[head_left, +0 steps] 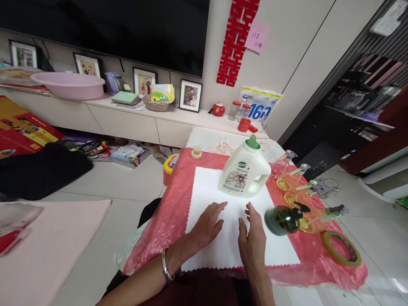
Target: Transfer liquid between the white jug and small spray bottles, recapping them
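Note:
My left hand (208,224) hovers over a white scallop-edged mat (204,191), its fingers apart and nothing in them. Opposite it, my right hand (252,238) is also open, palm turned inward, with bare mat between the two. Just beyond both hands stands a white laundry detergent jug (245,170), upright, its green pouring spout (253,142) uncovered. A dark green pump bottle (283,219) is to the right of my right hand, touching neither hand. At the far left corner of the table sits a pale translucent cap (196,151).
Several clear spray bottles with yellow liquid (299,197) line the table's right side. A roll of tape (341,248) lies at the near right corner on the red plastic cover (156,242). Behind, a cabinet (127,121) bears photo frames and a pink basin (70,85).

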The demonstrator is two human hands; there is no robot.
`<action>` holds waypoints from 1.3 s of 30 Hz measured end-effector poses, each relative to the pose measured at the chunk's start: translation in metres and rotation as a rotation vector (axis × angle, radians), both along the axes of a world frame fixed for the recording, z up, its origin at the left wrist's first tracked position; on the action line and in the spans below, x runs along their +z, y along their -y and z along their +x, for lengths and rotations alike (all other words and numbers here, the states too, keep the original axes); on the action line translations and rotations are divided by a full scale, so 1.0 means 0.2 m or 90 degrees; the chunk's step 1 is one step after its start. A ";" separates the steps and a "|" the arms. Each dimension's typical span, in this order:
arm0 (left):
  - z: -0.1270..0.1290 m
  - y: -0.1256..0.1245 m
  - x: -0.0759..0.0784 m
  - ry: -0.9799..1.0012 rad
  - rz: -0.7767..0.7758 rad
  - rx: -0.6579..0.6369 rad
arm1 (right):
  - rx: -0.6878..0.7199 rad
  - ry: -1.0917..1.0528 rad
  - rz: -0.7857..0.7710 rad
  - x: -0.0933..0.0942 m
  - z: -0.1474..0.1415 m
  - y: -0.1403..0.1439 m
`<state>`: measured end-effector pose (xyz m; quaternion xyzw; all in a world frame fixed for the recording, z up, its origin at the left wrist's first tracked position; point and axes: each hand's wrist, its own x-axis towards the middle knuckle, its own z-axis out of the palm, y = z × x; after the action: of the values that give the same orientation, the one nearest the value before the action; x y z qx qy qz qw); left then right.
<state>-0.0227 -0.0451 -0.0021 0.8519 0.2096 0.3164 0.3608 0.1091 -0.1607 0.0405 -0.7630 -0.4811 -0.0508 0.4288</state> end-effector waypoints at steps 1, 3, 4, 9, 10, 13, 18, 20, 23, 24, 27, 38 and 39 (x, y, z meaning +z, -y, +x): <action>-0.02 -0.01 0.02 -0.010 -0.016 -0.012 | 0.010 -0.027 -0.009 -0.03 -0.02 0.03; -0.06 -0.01 0.07 -0.024 -0.034 -0.011 | 0.024 -0.075 -0.023 -0.04 -0.05 0.09; -0.08 -0.01 0.09 -0.034 -0.037 0.000 | 0.026 -0.096 -0.032 -0.03 -0.06 0.11; -0.19 0.00 0.21 -0.123 -0.009 0.126 | -0.001 -0.115 -0.089 0.13 -0.09 0.14; -0.21 0.01 0.24 -0.128 0.002 0.153 | -0.014 -0.103 -0.095 0.17 -0.10 0.14; -0.24 0.04 0.34 -0.107 0.035 0.201 | -0.035 -0.064 -0.091 0.28 -0.15 0.15; -0.23 0.11 0.45 -0.063 0.119 0.203 | -0.054 0.054 -0.014 0.36 -0.22 0.16; -0.22 0.14 0.46 -0.063 0.145 0.183 | -0.057 0.092 0.006 0.35 -0.24 0.15; -0.19 0.16 0.41 -0.087 0.167 0.154 | -0.061 0.137 -0.001 0.30 -0.24 0.14; -0.19 0.16 0.38 -0.109 0.183 0.149 | -0.057 0.145 -0.022 0.28 -0.24 0.13; -0.18 0.16 0.31 -0.205 0.246 0.141 | -0.045 0.150 -0.126 0.21 -0.22 0.10; -0.16 0.18 0.36 -0.354 0.333 0.164 | -0.052 0.135 -0.174 0.16 -0.22 0.08; -0.16 0.18 0.35 -0.353 0.336 0.168 | -0.052 0.136 -0.172 0.16 -0.22 0.08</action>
<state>-0.0549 -0.0807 0.0688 0.9341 0.3181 0.1610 0.0161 0.0650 -0.1770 0.0729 -0.8229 -0.4948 -0.0836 0.2666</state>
